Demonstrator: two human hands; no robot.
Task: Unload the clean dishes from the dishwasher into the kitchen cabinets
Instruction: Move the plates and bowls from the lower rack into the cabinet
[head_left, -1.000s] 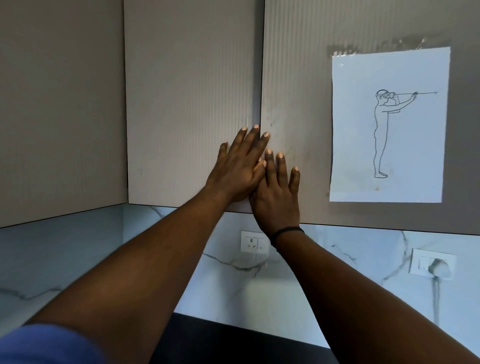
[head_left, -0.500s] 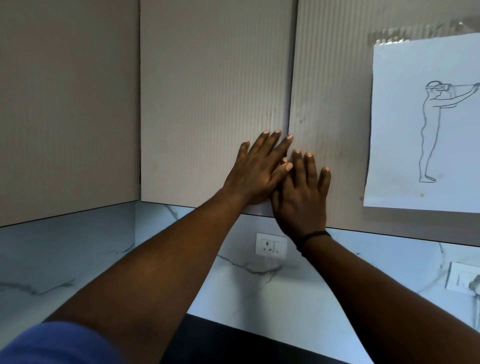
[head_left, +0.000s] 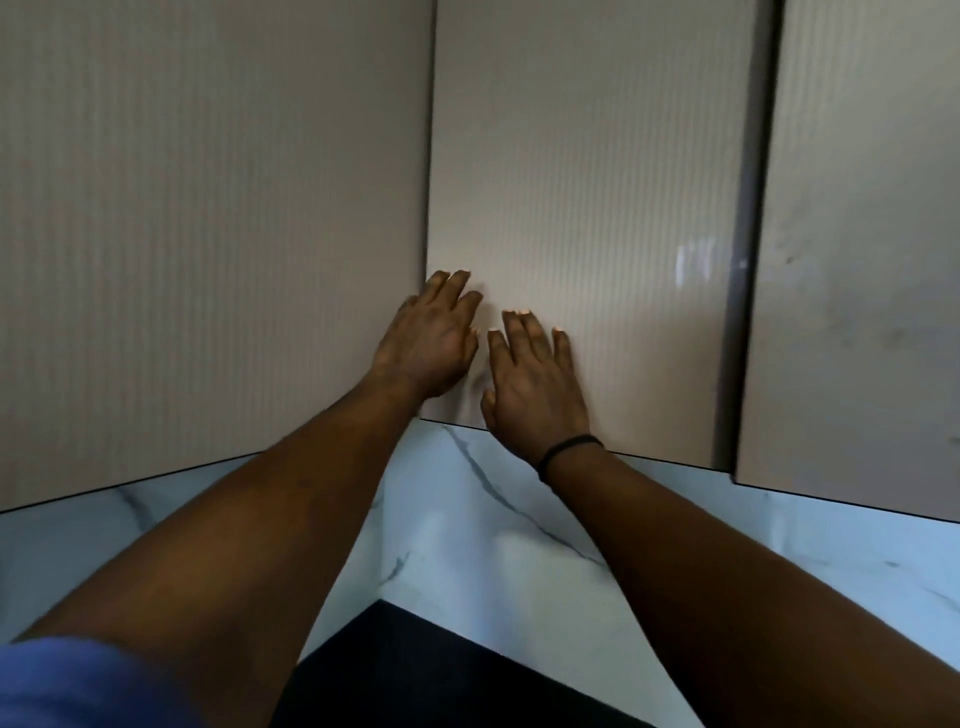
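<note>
A beige ribbed upper cabinet door (head_left: 597, 182) faces me in the corner of the kitchen. My left hand (head_left: 434, 338) lies flat on its lower left corner, fingers straight and pointing up. Just to the right, my right hand (head_left: 535, 382) presses flat on the same door near its bottom edge, a black band on the wrist. The two hands are a small gap apart. Neither holds anything. No dishes and no dishwasher are in view.
Another beige cabinet door (head_left: 208, 234) meets the corner on the left, and a third door (head_left: 862, 260) hangs at the right beyond a dark gap. White marble backsplash (head_left: 467, 519) runs below the cabinets. A dark countertop (head_left: 441, 675) shows at the bottom.
The view has swung left, so the drawing and the sockets have left the frame. Both hands have slid left along the doors and no longer overlap.
</note>
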